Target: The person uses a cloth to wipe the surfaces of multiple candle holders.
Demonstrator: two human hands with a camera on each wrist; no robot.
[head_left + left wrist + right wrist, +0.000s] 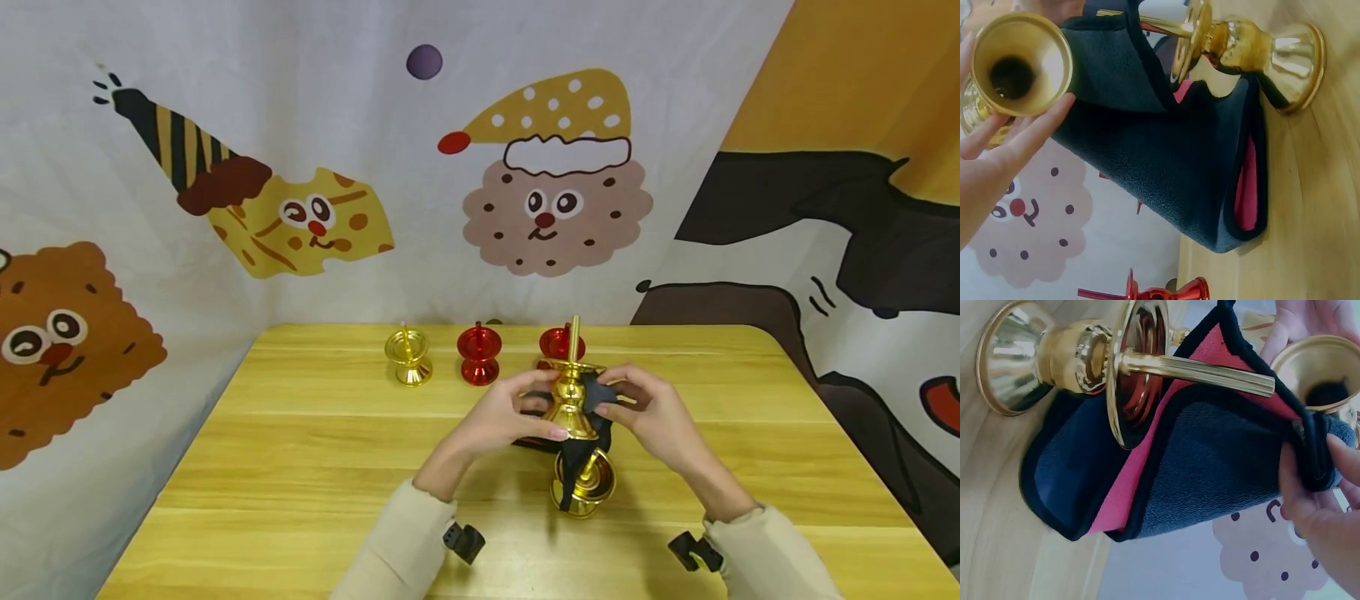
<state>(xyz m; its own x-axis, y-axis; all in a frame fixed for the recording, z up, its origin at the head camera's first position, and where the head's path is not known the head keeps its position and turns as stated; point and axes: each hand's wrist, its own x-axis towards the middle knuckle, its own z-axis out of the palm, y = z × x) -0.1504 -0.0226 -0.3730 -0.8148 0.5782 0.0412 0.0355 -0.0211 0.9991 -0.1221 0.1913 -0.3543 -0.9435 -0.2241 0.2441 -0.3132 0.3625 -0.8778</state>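
A shiny gold candle holder (568,419) with a tall spike is held up over the table by my left hand (491,415), fingers and thumb around its body and foot. Its hollow base (1047,53) faces the left wrist camera. My right hand (660,412) pinches a folded part of a dark blue-grey cloth (1222,450) with a pink underside, close against the holder's side. The rest of the cloth hangs down to the table. A second gold candle holder (588,500) stands upright just in front, partly covered by the cloth in the head view.
Along the table's back edge stand a gold candle holder (412,367) and two red candle holders (478,367), the right one partly behind the hands. The wooden table (315,467) meets a curtain (420,250) printed with cartoon food.
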